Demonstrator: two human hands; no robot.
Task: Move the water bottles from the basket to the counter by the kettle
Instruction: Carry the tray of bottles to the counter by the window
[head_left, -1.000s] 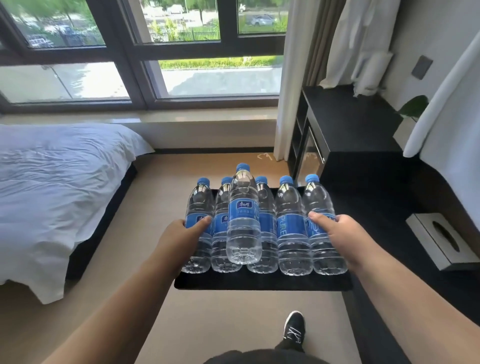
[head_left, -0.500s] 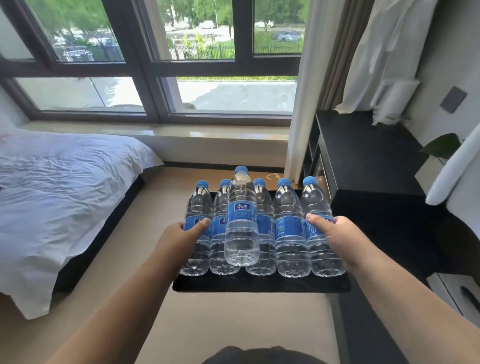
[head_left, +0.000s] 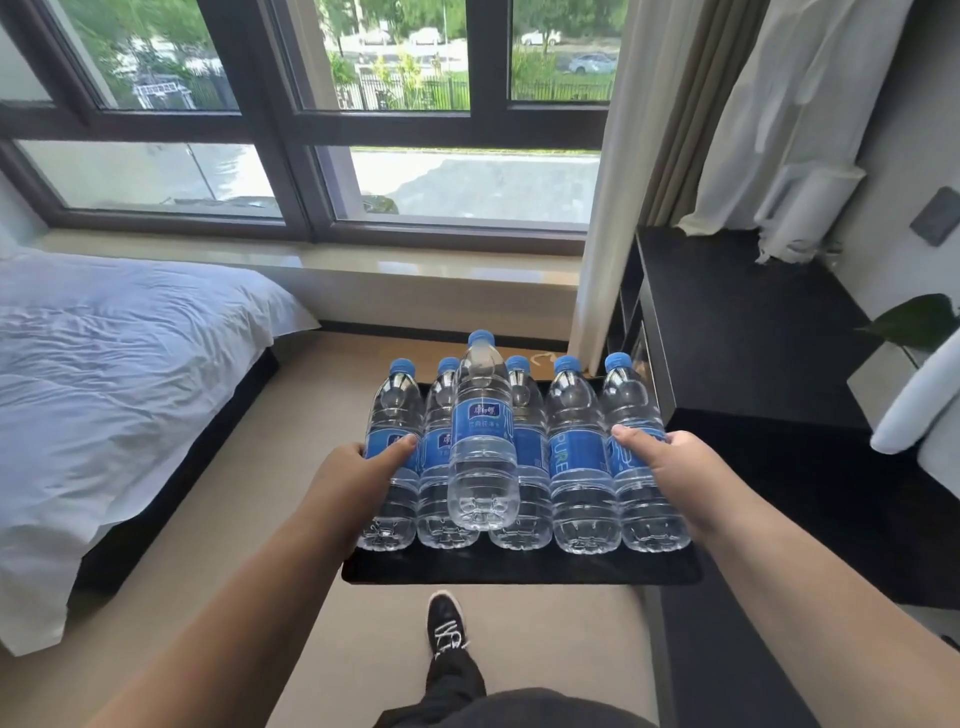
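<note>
Several clear water bottles (head_left: 579, 457) with blue caps and blue labels lie side by side on a flat black tray (head_left: 519, 569) held in the air in front of me; one bottle (head_left: 483, 441) rests on top of the row. My left hand (head_left: 353, 478) grips the tray's left side, thumb pressed on the leftmost bottle (head_left: 389, 415). My right hand (head_left: 675, 467) grips the right side, thumb on the rightmost bottle (head_left: 631, 400). No kettle is in view.
A dark counter (head_left: 737, 322) runs along the right wall under hanging white robes (head_left: 800, 130), with a potted plant (head_left: 914, 322) on it. A bed with white linen (head_left: 104, 374) stands at left. Big window ahead, beige floor (head_left: 270, 519) below, my shoe (head_left: 445, 621) on it.
The view has tilted up and moved forward toward the window and counter; the tissue box dropped out of sight. Both hands keep the same hold on the tray and bottles.
</note>
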